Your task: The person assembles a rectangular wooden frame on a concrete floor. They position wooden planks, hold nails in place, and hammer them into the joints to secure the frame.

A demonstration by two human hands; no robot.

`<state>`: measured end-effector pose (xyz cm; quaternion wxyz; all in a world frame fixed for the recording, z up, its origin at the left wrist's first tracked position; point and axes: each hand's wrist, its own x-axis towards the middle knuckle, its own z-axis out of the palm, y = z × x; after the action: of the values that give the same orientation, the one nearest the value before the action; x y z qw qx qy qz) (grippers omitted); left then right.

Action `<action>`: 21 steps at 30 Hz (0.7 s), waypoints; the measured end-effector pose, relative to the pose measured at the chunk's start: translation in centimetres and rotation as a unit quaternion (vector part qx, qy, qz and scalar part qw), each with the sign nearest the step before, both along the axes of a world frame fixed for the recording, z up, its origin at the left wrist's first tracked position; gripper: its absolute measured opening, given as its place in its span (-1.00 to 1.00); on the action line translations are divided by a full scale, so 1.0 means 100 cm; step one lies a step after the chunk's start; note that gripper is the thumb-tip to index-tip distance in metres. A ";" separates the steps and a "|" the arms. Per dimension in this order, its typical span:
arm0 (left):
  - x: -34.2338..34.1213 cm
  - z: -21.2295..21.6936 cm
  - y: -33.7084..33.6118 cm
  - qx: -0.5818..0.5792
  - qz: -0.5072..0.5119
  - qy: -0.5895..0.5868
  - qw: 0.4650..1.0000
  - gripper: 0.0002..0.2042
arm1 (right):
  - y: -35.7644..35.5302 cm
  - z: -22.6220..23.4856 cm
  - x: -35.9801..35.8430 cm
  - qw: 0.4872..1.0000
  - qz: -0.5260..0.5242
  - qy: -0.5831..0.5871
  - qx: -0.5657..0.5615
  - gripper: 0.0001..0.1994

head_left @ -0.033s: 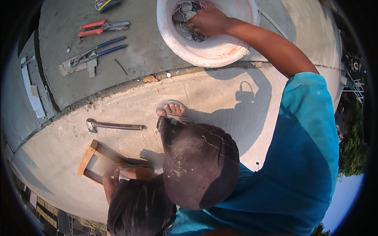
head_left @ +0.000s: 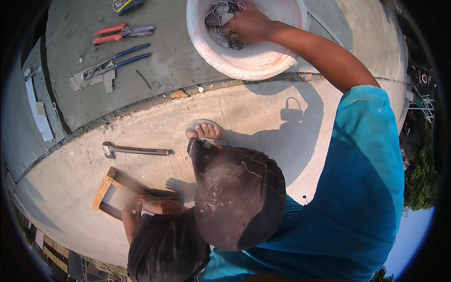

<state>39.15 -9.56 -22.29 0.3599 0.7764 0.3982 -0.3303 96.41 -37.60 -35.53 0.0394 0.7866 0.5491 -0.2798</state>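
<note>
On a grey cement slab (head_left: 164,26) bordering paler sunlit concrete (head_left: 75,174), reached with the right hand (head_left: 250,26) into a white bucket (head_left: 239,71) standing there, with fingers curled down among stringy cords (head_left: 223,11), but could not tell whether gripping any. Held the left hand (head_left: 131,214) beside the left foot (head_left: 162,206), near a wooden frame (head_left: 104,189), with fingers too obscured to tell open from closed.

Red-handled cutters (head_left: 125,32) near blue-handled pliers (head_left: 124,63)

White tub (head_left: 221,66) streaked orange; red-handled snips (head_left: 126,32); blue-handled pliers (head_left: 133,60); turquoise sleeve (head_left: 361,141); black-and-yellow tape measure (head_left: 126,5); tan wooden frame (head_left: 103,188).
</note>
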 end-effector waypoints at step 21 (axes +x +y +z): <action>0.004 -0.007 0.052 0.010 0.191 -0.059 0.980 -0.77 | -0.062 0.009 0.073 0.788 -0.467 0.220 0.337 -0.87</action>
<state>39.60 -4.35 -22.95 0.4317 0.7074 0.5208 -0.2050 103.67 -43.85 -34.67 -0.4851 0.8277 0.1680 -0.2266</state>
